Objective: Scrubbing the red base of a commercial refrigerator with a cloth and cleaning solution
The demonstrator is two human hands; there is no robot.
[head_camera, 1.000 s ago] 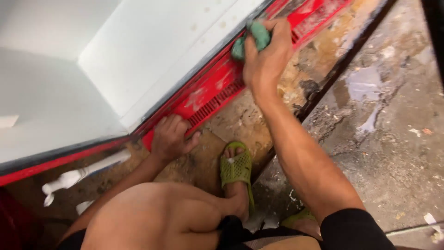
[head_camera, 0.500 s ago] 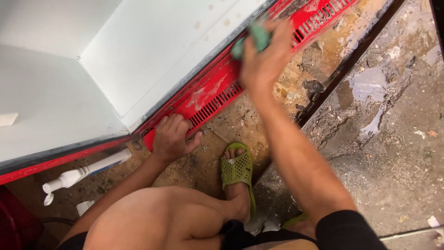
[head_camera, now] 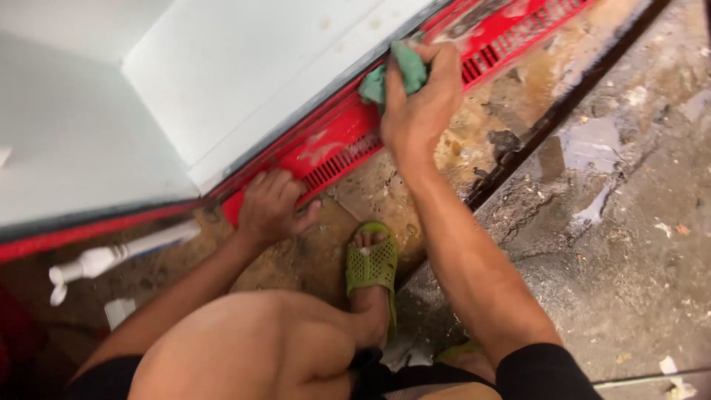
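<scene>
Right hand (head_camera: 422, 111) is closed around a crumpled green cloth (head_camera: 392, 74), fingers wrapped over the top of it, pressing it against the red grille panel (head_camera: 337, 152) that runs along the bottom edge of the white cabinet (head_camera: 244, 81). Cloth sits at the upper part of the grille, right where red meets the white wall, partly hidden under the fingers. Left hand (head_camera: 270, 207) holds nothing: fingers pressed together and curled over the lower-left end of the same red panel, thumb off to the side, resting on the grille's edge. Both hands touch the panel, well apart from each other. Floor (head_camera: 622, 244) below is wet, stained concrete with a dark groove running diagonally past the right forearm. Person is crouched, bare knee in the foreground, foot in a green perforated sandal (head_camera: 372, 263) between the two arms, just beside the panel. White plastic spray nozzle (head_camera: 89, 263) lies on the floor at left, near the left forearm, under the cabinet's red trim.
</scene>
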